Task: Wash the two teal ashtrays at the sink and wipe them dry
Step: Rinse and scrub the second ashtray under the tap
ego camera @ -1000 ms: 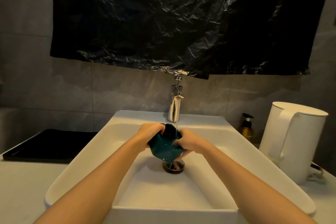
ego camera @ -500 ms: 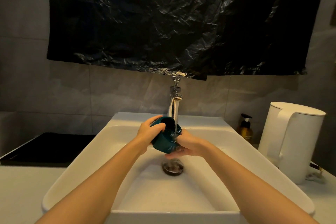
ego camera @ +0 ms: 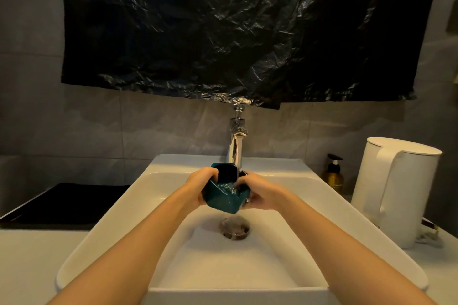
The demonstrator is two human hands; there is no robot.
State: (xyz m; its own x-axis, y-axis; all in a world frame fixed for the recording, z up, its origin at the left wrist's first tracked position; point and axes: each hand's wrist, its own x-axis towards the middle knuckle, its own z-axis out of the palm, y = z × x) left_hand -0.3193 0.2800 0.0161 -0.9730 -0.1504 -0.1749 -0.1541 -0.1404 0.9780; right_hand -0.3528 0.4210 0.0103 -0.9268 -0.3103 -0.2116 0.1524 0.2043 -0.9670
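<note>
The black plastic sheet hangs on the wall and reaches down to the top of the faucet. I judge it no threat unless splashing climbs that high. The white sink worries me most. Its hard walls and floor lie right below the work, so a drop would likely chip the piece. The white kettle stands beyond the sink's right edge, near enough that spray off a tilted wall could wet it, I'd guess.

The faucet, at the middle of the back edge, runs a thin stream into the teal ashtray. The ashtray is held above the basin's centre, toward the back and tilted, with water pooling inside. The left hand curls round its left wall, with the thumb over the rim. The right hand grips the right side, fingers partly hidden behind it. Both holds are wet and glazed ware slips, so that is the likeliest cause of a drop.

The drain sits directly beneath. I see only one ashtray; the second is out of view.
</note>
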